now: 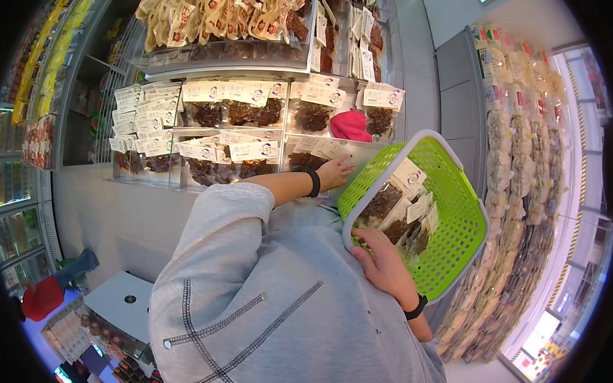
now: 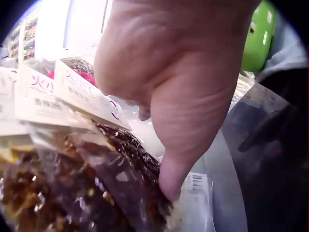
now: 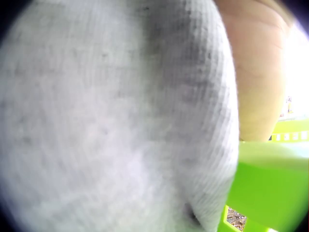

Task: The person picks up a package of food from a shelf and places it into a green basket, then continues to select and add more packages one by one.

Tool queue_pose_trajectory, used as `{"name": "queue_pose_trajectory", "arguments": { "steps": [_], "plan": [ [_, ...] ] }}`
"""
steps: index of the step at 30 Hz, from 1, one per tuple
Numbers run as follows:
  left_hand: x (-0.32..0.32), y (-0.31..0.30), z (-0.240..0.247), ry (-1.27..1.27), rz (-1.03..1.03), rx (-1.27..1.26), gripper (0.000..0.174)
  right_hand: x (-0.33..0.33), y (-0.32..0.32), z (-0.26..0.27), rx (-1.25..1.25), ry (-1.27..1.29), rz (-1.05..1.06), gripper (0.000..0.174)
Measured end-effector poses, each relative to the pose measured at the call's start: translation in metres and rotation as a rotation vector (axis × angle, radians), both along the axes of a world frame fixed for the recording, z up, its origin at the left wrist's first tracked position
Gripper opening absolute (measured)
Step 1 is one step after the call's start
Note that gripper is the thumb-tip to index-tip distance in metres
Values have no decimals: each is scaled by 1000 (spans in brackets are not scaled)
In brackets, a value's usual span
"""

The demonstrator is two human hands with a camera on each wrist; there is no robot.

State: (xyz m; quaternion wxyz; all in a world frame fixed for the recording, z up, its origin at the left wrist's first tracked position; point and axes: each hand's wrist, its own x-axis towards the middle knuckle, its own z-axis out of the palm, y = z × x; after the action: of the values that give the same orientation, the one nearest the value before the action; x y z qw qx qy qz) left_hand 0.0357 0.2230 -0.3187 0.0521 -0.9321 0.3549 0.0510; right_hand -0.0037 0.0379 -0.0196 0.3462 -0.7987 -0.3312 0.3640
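Observation:
My left hand [image 1: 334,173] reaches to the front of a clear display bin, over packets with white header cards [image 1: 326,149]. In the left wrist view, its thumb points down right beside a clear packet of dark brown food [image 2: 120,179]; its fingers are mostly hidden behind the palm. My right hand [image 1: 385,264] grips the pale rim of a green plastic basket [image 1: 462,243], thumb along the near side. The basket tilts against my body, with several similar carded packets [image 1: 388,209] inside. Grey shirt fabric [image 3: 116,116] covers most of the right wrist view.
More carded packets [image 1: 234,157] fill the neighbouring clear bins. A crumpled pink-red item [image 1: 350,126] lies on the packets ahead. An upper shelf [image 1: 224,56] of bagged goods overhangs the bins. Hanging packages [image 1: 511,157] line a rack at right. Another person's red shoe [image 1: 45,298] shows at lower left.

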Motion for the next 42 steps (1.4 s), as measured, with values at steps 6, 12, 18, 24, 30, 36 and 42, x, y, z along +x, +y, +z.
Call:
{"name": "queue_pose_trajectory", "arguments": {
  "steps": [6, 12, 18, 24, 30, 36, 42],
  "plan": [
    [30, -20, 17, 187, 8, 279, 30, 0, -2, -1, -1, -20, 4, 31],
    [4, 20, 55, 214, 90, 485, 29, -1, -2, -2, 31, -36, 0, 31],
    [-10, 40, 59, 57, 41, 324, 30, 3, -1, -1, 21, -15, 22, 31],
    [-4, 45, 75, 217, 6, 391, 36, 3, -3, 1, 0, -12, 29, 31],
    [10, 24, 38, 192, 31, 450, 33, 2, -3, 2, 8, 0, 17, 31],
    [11, 32, 41, 266, 12, 320, 26, 3, -3, -1, 15, -16, 22, 31],
    [-9, 57, 28, 94, 37, -24, 19, 6, -2, -5, 40, 20, 15, 32]
  ]
}}
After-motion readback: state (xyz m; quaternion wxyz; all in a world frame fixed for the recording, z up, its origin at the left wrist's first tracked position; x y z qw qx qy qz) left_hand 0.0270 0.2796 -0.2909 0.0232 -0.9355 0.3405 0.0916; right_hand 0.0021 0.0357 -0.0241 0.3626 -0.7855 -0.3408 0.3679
